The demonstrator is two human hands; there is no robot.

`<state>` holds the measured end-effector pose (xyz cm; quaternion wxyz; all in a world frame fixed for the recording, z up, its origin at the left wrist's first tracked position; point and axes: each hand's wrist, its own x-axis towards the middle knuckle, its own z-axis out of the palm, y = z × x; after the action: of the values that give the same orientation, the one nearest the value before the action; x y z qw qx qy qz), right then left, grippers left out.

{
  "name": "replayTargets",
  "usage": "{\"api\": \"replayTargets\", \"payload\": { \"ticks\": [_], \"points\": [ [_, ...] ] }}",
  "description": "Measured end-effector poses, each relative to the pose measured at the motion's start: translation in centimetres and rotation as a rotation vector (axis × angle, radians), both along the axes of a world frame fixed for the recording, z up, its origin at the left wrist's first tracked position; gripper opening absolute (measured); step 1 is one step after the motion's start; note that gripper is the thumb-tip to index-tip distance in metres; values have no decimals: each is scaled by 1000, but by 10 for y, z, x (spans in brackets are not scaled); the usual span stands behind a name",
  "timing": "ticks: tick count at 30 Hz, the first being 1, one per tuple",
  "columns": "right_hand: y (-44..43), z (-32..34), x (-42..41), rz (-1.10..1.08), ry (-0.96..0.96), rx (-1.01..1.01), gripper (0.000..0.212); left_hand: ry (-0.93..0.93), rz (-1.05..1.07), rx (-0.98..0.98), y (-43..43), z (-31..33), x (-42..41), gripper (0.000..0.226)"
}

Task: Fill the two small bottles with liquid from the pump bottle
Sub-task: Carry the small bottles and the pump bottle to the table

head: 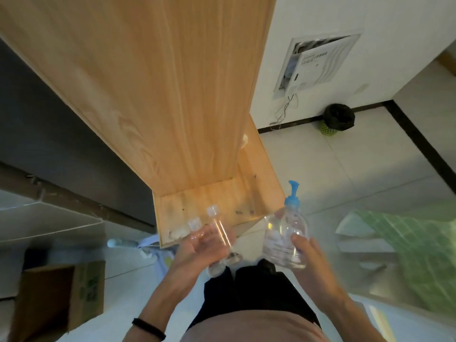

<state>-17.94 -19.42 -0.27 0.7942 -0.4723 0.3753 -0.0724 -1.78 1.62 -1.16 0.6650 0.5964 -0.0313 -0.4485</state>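
Nearest me, the left hand (pixel 206 250) curls its fingers round two clear, capped small bottles (pixel 220 229); the right hand (pixel 309 254) grips the clear, blue-topped pump bottle (pixel 281 239), both just before the desk (pixel 197 119).

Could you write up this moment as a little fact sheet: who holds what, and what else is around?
Left hand: grips the two small bottles together, side by side
Small bottles: clear, look empty, tops pointing away from the person
Right hand: holds the pump bottle around its body
Pump bottle: clear, with a blue pump on top
Filling: not yet begun
Ahead: wooden furniture
Floor: bin with a black bag by the wall; cardboard box
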Motion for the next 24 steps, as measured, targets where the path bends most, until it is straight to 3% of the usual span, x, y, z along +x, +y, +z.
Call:
{"api": "replayTargets", "payload": {
  "ticks": [5,8,11,14,20,24],
  "points": [
    [21,-11,-60,-162,68,167,46,33,-162,3,-5,-6,-21,48],
    [33,-11,-93,-278,102,206,57,42,-258,23,-9,-11,-33,49],
    [44,-15,-127,-396,125,258,54,58,-332,33,-16,-17,-46,55],
    [55,-20,-163,-501,115,299,46,80,-432,45,-27,-22,-60,63],
    [86,-28,-242,-676,82,301,65,62,-700,108,-50,-32,-113,61],
    [119,-28,-304,-813,31,334,58,28,-832,154,-59,-30,-175,61]
  ]
}}
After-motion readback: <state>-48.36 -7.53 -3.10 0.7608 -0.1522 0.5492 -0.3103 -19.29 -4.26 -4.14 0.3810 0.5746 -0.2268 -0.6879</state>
